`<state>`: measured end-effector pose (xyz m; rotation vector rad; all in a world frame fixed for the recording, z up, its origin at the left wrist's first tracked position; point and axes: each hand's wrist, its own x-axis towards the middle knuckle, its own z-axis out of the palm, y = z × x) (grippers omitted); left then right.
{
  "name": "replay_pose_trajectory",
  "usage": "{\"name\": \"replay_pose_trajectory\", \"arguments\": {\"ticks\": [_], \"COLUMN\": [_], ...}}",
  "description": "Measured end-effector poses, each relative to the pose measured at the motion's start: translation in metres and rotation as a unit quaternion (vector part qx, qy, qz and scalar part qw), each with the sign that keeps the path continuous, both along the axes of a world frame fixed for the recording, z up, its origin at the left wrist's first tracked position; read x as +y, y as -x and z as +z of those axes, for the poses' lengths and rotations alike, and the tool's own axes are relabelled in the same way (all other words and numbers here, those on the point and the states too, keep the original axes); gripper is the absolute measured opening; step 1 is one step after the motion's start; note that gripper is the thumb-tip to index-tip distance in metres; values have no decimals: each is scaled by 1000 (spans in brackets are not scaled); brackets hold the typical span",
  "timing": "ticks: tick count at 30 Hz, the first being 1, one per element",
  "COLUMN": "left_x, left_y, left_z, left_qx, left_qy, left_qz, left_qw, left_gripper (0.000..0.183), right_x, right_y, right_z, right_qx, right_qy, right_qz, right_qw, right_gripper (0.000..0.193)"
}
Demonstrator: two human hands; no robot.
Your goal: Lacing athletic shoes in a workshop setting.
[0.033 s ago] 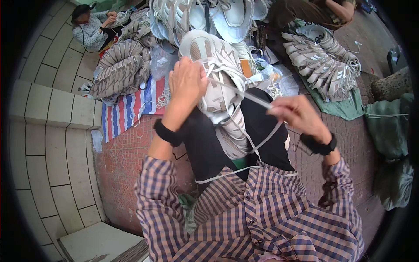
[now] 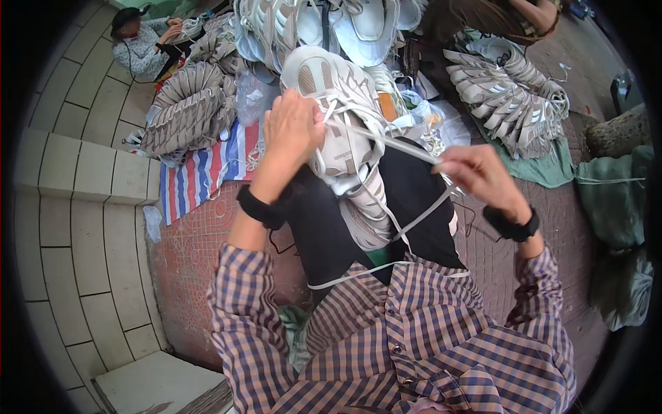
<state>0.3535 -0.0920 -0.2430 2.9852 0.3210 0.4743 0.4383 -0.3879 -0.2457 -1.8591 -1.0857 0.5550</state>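
Note:
A beige and white sneaker point(image 2: 314, 74) rests over my lap with its toe pointing away from me. My left hand point(image 2: 293, 131) is closed at the left edge of its upper, fingers curled and thumb beside the lacing; its fingertips are partly hidden. A flat white shoelace point(image 2: 405, 148) stretches taut from the lacing to the right. My right hand point(image 2: 479, 176) pinches that lace out beyond the sneaker, and a slack length loops back down below it. More beige shoe parts point(image 2: 370, 214) lie between my thighs, under the sneaker.
Stacked beige uppers point(image 2: 189, 110) lie on a striped sheet point(image 2: 196, 176) at left. More stacked uppers point(image 2: 507, 103) rest on green cloth at right. White shoes point(image 2: 369, 31) stand ahead. A person point(image 2: 141, 52) sits far left, another far right. Green sacks point(image 2: 614, 203) stand right, a tiled wall left.
My right hand has moved slightly to the right, drawing the lace out a little further. My left hand stays at the sneaker, its forearm shifted slightly left.

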Motion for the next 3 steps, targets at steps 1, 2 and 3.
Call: {"name": "replay_pose_trajectory", "arguments": {"ticks": [1, 2, 3], "left_x": [6, 14, 25], "left_y": [-1, -2, -5], "left_z": [4, 10, 17], "left_qx": [2, 70, 137], "left_qy": [0, 130, 256], "left_qz": [-1, -21, -42], "left_qw": [1000, 989, 956], "left_gripper": [21, 21, 23], "right_x": [-11, -24, -34], "right_y": [-8, -13, -15], "right_z": [1, -2, 2], "right_qx": [-23, -18, -34], "right_qy": [-12, -11, 12], "right_qz": [-19, -56, -87], "right_qw": [999, 998, 996], "right_gripper": [17, 18, 17]}}
